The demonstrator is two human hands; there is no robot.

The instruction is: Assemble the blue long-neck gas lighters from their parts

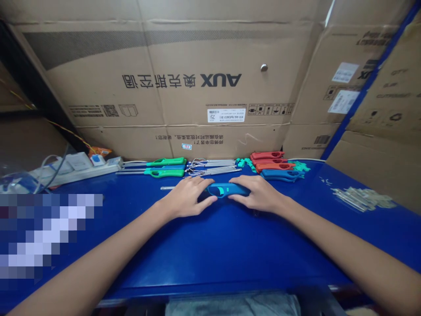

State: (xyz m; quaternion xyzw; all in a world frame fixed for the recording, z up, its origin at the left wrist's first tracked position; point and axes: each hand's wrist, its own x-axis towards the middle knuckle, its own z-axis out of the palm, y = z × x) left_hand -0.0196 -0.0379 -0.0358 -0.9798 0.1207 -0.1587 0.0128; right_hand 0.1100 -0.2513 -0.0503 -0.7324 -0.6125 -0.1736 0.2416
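A blue gas lighter (232, 189) with a green trigger is held level just over the blue table, between my two hands. My left hand (189, 195) grips its front end, and the metal tube sticks out to the left beyond the fingers. Around the rear of the handle my right hand (261, 193) is closed, thumb below and fingers on top. Behind the hands lie several metal lighter tubes with wires (213, 166), small green plastic parts (243, 163), and red handle shells (268, 160) beside a blue handle shell (281, 174).
Green and blue lighters (167, 169) with long tubes lie at the back left, near a white power strip (85, 171) with plugs and cables. Clear plastic parts (362, 198) are heaped at the right. Cardboard panels (197, 52) wall the blue table (223, 250) at back and right.
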